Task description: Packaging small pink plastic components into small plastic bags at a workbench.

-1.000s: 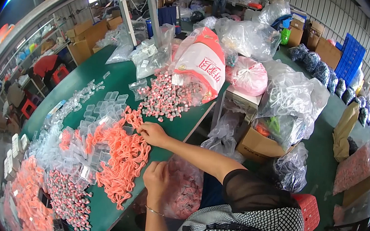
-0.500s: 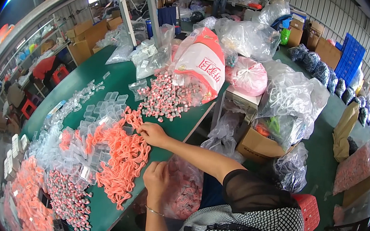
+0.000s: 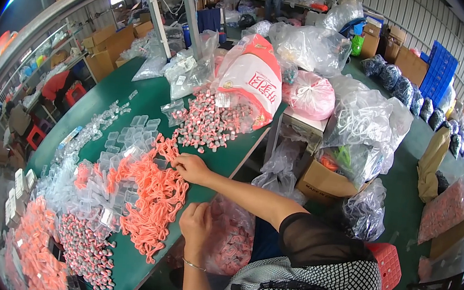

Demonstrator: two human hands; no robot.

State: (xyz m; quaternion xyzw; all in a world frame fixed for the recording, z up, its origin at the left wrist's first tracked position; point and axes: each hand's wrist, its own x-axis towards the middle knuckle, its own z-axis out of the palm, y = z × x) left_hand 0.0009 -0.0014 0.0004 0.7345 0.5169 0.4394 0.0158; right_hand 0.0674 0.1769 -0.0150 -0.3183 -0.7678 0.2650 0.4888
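My right hand (image 3: 192, 168) rests at the right edge of a pile of orange looped cords (image 3: 153, 205), its fingers curled together. Whatever those fingers pinch is too small to make out. Closer to me, my left hand (image 3: 195, 225), above a bracelet, is closed at the table's edge, just right of the cords; its grip is hidden. Beyond my right hand spreads a heap of small pink-and-grey pieces (image 3: 212, 121), spilling from a red and white sack (image 3: 256, 82). Left of the cords are small clear plastic boxes (image 3: 136, 133).
The green table (image 3: 98, 87) also bears a second heap of pink-and-grey pieces (image 3: 86, 243) and bagged orange items (image 3: 41, 238). Below its edge, near my left hand, sits a clear bag of pinkish pieces (image 3: 232, 242). A carton (image 3: 325, 182) and a red stool (image 3: 385, 268) stand to the right.
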